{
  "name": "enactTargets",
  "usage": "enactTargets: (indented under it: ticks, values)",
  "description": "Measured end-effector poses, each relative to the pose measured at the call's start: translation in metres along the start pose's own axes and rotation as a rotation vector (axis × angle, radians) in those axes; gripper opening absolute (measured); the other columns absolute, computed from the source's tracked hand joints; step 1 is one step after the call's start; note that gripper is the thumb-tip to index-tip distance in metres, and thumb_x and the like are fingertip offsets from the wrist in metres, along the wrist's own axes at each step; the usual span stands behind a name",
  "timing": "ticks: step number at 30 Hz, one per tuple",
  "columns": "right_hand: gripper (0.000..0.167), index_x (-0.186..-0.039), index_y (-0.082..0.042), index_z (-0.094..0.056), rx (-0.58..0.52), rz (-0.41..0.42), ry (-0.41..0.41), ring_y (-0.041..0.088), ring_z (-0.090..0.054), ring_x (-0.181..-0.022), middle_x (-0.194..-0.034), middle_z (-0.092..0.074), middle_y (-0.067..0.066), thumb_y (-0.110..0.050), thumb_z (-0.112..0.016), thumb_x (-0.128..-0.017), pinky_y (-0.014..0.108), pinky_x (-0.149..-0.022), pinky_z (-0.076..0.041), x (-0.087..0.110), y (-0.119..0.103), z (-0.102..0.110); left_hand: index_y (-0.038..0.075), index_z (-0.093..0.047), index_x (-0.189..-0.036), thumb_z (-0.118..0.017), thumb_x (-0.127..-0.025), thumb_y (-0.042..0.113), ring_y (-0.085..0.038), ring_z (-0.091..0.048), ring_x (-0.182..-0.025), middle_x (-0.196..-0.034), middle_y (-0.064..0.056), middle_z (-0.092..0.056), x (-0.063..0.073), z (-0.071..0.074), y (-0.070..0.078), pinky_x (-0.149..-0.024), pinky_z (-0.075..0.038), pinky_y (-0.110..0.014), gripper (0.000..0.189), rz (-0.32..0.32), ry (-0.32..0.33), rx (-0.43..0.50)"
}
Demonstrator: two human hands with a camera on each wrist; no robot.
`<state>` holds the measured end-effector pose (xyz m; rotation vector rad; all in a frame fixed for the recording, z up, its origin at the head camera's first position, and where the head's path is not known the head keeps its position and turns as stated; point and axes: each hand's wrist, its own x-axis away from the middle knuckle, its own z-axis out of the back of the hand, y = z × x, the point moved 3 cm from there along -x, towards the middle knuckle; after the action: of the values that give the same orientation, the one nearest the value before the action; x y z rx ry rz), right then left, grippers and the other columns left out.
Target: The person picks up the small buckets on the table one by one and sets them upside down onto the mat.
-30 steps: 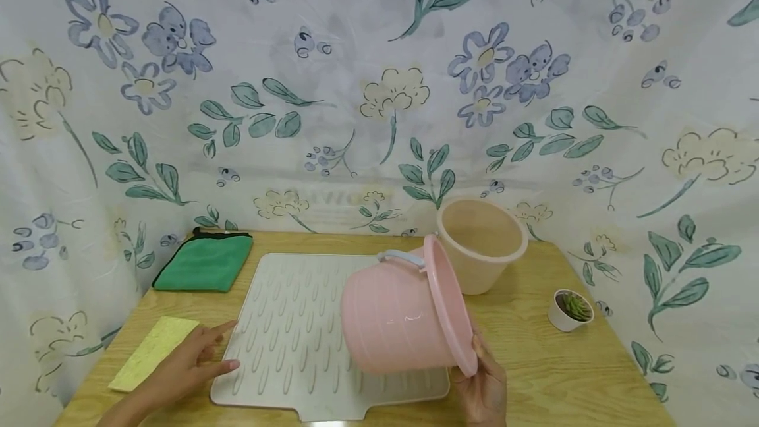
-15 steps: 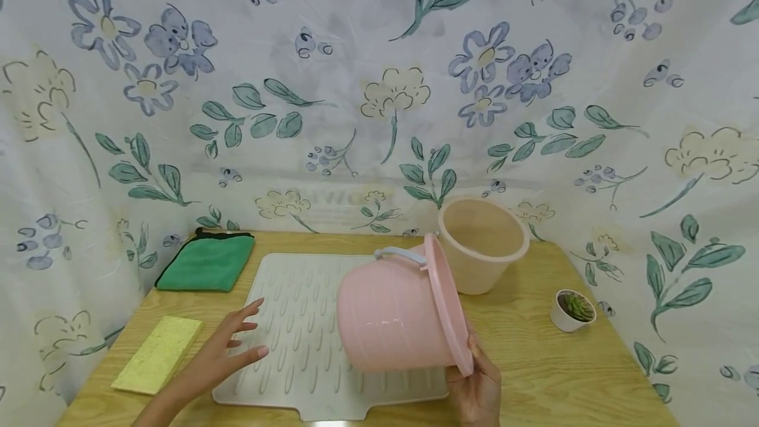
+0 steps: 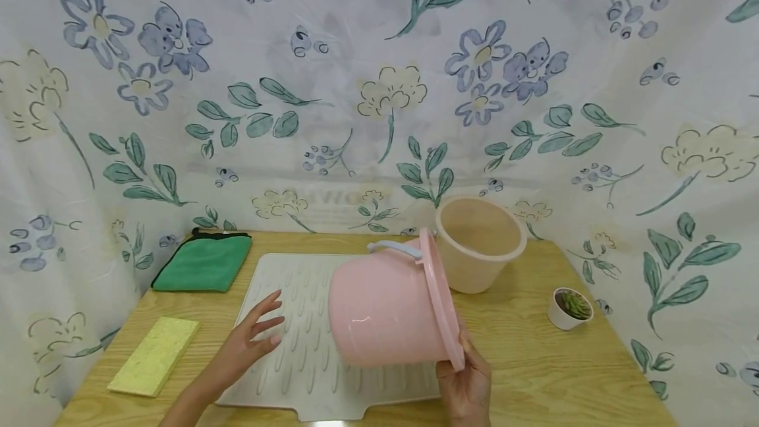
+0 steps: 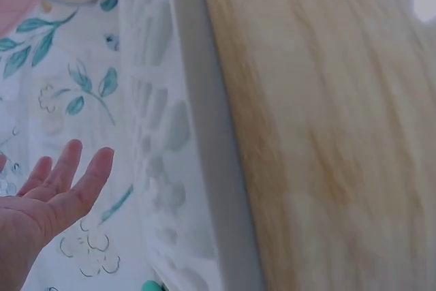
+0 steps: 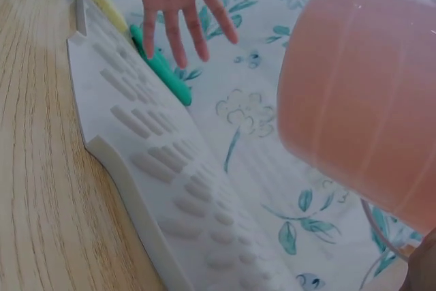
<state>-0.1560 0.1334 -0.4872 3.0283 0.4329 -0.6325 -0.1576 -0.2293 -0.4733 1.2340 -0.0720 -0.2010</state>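
A pink bucket (image 3: 385, 308) is tipped on its side above the ribbed white draining tray (image 3: 296, 368), its mouth facing right and its base left. My right hand (image 3: 465, 377) grips the lower part of the rim, thumb and fingers around it. A pale blue-grey handle (image 3: 396, 247) lies along the bucket's upper side. To the left, my left hand (image 3: 252, 338) hovers over the tray with spread fingers, apart from the bucket's base. That same hand (image 5: 184, 5) shows palm and loose fingers in the right wrist view, holding nothing.
Behind the pink bucket stands a cream tub (image 3: 480, 249) on the wooden table (image 3: 545, 374). A small potted succulent (image 3: 570, 308) is at the right. On the left lie a yellow sponge (image 3: 155, 356) and a green zip pouch (image 3: 204, 262). A floral curtain (image 3: 332, 84) hangs behind.
My left hand has moved right, from beside the sponge to over the tray, nearer the bucket. The right hand and the pink bucket have shifted slightly left and up.
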Motion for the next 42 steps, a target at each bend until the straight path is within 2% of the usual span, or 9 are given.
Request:
enactTargets:
  ticks: [5, 11, 13, 17, 21, 25, 34, 39, 42]
  values:
    - [0.042, -0.137, 0.002, -0.053, 0.001, -0.012, -0.003, 0.021, -0.070, -0.096, -0.112, -0.068, 0.017, -0.009, -0.024, -0.108, 0.025, -0.074, -0.057, 0.000, 0.003, 0.001, 0.020, -0.024, -0.158, -0.054, -0.100, 0.011, -0.051, -0.044, -0.132, -0.153, -0.025, -0.032, -0.005, -0.006, 0.005, -0.088, -0.054, -0.036, 0.065, -0.031, -0.007, 0.030]
    - [0.041, -0.136, 0.002, -0.052, -0.005, -0.010, -0.008, 0.021, -0.070, -0.096, -0.113, -0.068, 0.018, -0.010, -0.024, -0.108, 0.025, -0.074, -0.058, -0.001, 0.007, 0.002, 0.020, -0.025, -0.157, -0.052, -0.101, 0.013, -0.053, -0.041, -0.133, -0.153, -0.027, -0.031, -0.008, -0.012, 0.008, -0.093, -0.050, -0.057, 0.063, -0.046, -0.011, 0.065]
    - [0.040, -0.134, 0.002, -0.053, -0.008, -0.011, -0.006, 0.021, -0.071, -0.096, -0.112, -0.068, 0.018, -0.010, -0.025, -0.108, 0.024, -0.073, -0.058, -0.002, 0.009, 0.003, 0.020, -0.026, -0.157, -0.051, -0.101, 0.013, -0.053, -0.040, -0.133, -0.152, -0.027, -0.031, -0.008, -0.013, 0.009, -0.093, -0.049, -0.060, 0.062, -0.042, -0.005, 0.074]
    - [0.042, -0.133, 0.002, -0.054, -0.018, -0.011, -0.018, 0.021, -0.071, -0.094, -0.113, -0.068, 0.018, -0.012, -0.023, -0.108, 0.023, -0.073, -0.058, -0.003, 0.011, 0.004, 0.021, -0.025, -0.157, -0.050, -0.101, 0.013, -0.048, -0.043, -0.134, -0.152, -0.021, -0.034, -0.009, -0.017, 0.011, -0.094, -0.049, -0.054, 0.062, -0.039, 0.006, 0.094]
    - [0.043, -0.131, 0.002, -0.056, -0.040, -0.012, -0.047, 0.021, -0.071, -0.093, -0.113, -0.068, 0.018, -0.013, -0.021, -0.109, 0.023, -0.074, -0.057, -0.002, 0.013, 0.006, 0.023, -0.025, -0.158, -0.050, -0.101, 0.014, -0.039, -0.047, -0.133, -0.152, -0.016, -0.035, -0.012, -0.024, 0.012, -0.095, -0.049, -0.040, 0.063, -0.044, 0.013, 0.119]
    - [0.046, -0.129, 0.002, -0.057, -0.045, -0.018, -0.039, 0.021, -0.072, -0.091, -0.112, -0.069, 0.018, -0.014, -0.020, -0.109, 0.023, -0.073, -0.057, -0.003, 0.016, 0.008, 0.023, -0.025, -0.158, -0.050, -0.101, 0.013, -0.036, -0.048, -0.133, -0.152, -0.015, -0.035, -0.013, -0.031, 0.014, -0.094, -0.050, -0.031, 0.063, -0.064, 0.026, 0.162]
    - [0.043, -0.130, 0.001, -0.057, -0.040, -0.029, -0.028, 0.019, -0.071, -0.089, -0.114, -0.068, 0.017, -0.014, -0.023, -0.109, 0.021, -0.071, -0.057, -0.003, 0.020, 0.011, 0.019, -0.025, -0.158, -0.049, -0.102, 0.015, -0.008, -0.053, -0.128, -0.152, -0.018, -0.034, -0.018, -0.044, 0.023, -0.094, -0.052, -0.033, 0.061, -0.159, 0.030, 0.277]
    - [0.043, -0.129, 0.000, -0.059, -0.023, -0.033, -0.009, 0.018, -0.071, -0.088, -0.111, -0.069, 0.016, -0.013, -0.024, -0.108, 0.020, -0.071, -0.056, -0.001, 0.024, 0.013, 0.020, -0.023, -0.158, -0.046, -0.103, 0.025, -0.008, -0.049, -0.129, -0.156, -0.021, -0.026, -0.018, -0.054, 0.027, -0.095, -0.050, -0.032, 0.060, -0.196, -0.004, 0.338]
    - [0.044, -0.131, 0.000, -0.058, -0.009, -0.036, 0.003, 0.017, -0.071, -0.088, -0.110, -0.070, 0.015, -0.012, -0.022, -0.108, 0.019, -0.071, -0.056, 0.001, 0.026, 0.013, 0.023, -0.022, -0.159, -0.045, -0.103, 0.033, -0.011, -0.049, -0.130, -0.156, -0.017, -0.025, -0.016, -0.059, 0.030, -0.095, -0.049, -0.034, 0.061, -0.204, -0.024, 0.373]
